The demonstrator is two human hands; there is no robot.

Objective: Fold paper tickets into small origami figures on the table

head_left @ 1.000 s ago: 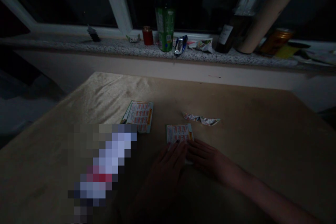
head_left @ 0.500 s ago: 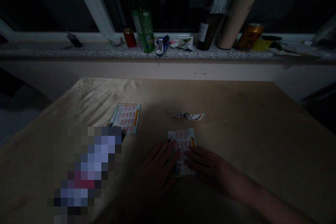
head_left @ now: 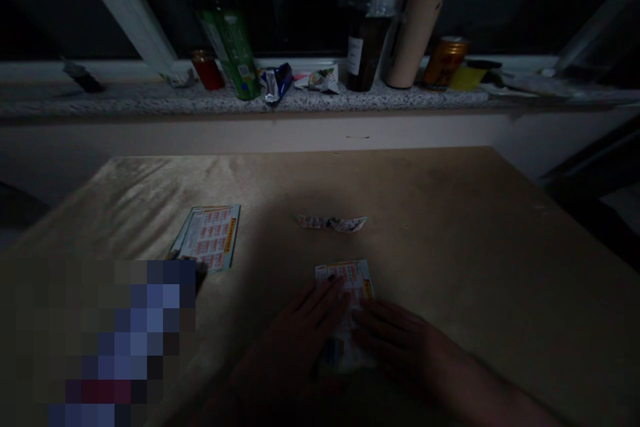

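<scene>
A small printed paper sheet point(head_left: 350, 287) with orange rows lies on the brown table point(head_left: 450, 227) right in front of me. My left hand point(head_left: 310, 327) rests flat on its left side, fingers stretched out. My right hand point(head_left: 400, 340) lies flat on its right side, fingers also extended. Both hands press the sheet against the table. Beyond it lies a folded, crumpled paper piece point(head_left: 333, 222). To the left sits a small stack of similar printed sheets point(head_left: 207, 237).
A blurred-out object point(head_left: 125, 340) covers the near left of the table. The stone windowsill point(head_left: 150, 100) behind holds a green bottle point(head_left: 230, 47), a red jar point(head_left: 206, 70), a dark bottle point(head_left: 363, 47), a cardboard tube point(head_left: 420, 13), an orange can point(head_left: 444, 63) and wrappers. The room is dim.
The view has shifted right and down. Both hands stay flat on the sheet, which now lies nearer to me with more of it showing between my hands.
</scene>
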